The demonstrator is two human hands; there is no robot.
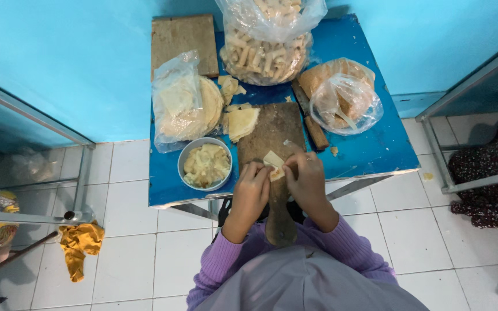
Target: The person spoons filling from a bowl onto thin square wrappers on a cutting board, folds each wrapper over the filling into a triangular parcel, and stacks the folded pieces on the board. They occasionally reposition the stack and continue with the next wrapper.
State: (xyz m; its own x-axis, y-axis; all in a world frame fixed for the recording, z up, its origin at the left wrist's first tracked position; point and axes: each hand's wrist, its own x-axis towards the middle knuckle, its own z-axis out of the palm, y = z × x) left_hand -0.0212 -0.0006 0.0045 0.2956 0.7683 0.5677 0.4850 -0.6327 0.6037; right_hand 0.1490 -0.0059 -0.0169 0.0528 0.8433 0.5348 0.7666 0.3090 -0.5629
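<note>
your left hand (pixel 253 183) and right hand (pixel 305 177) meet over the wooden board (pixel 272 131) on the blue bench (pixel 370 151). both grips pinch one small pale dough piece (pixel 273 163) between them, fingers pressed on it. it sits right between your hands, no nearer to one. its long side looks tipped up toward your right. the bowl of filling (pixel 205 165) is just beside your left hand.

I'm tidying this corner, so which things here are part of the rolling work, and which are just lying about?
In use: left hand, right hand, wrapper piece, board, filling bowl, wrapper stack, bagged rolls.

Lying about: yellow cloth, spare board.
</note>
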